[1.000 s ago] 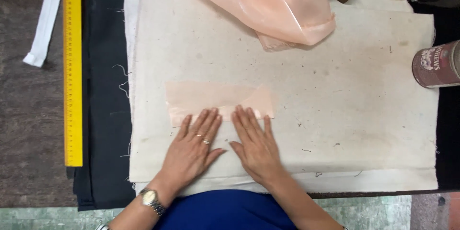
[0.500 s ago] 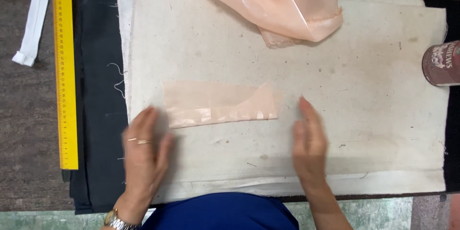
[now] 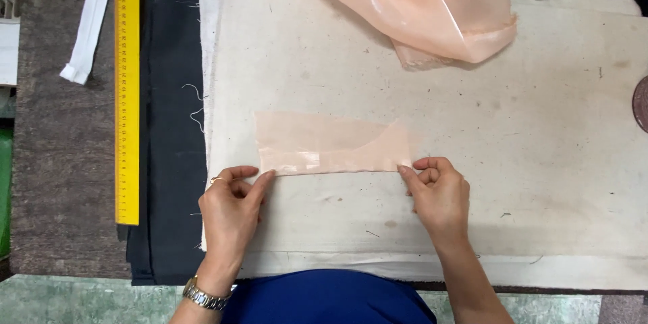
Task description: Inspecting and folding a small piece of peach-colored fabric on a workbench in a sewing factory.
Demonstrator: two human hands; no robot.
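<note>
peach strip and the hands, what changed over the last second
Both hands went from flat on the peach strip, out to the sides, then back to its near corners: left hand and right hand now pinch them. The strip, cream cloth and yellow ruler kept their places.

Bright even overhead light, soft shadows, sharp

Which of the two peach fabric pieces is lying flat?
The small peach strip between the left hand and right hand lies flat; the large peach fabric at the top is bunched.
</note>
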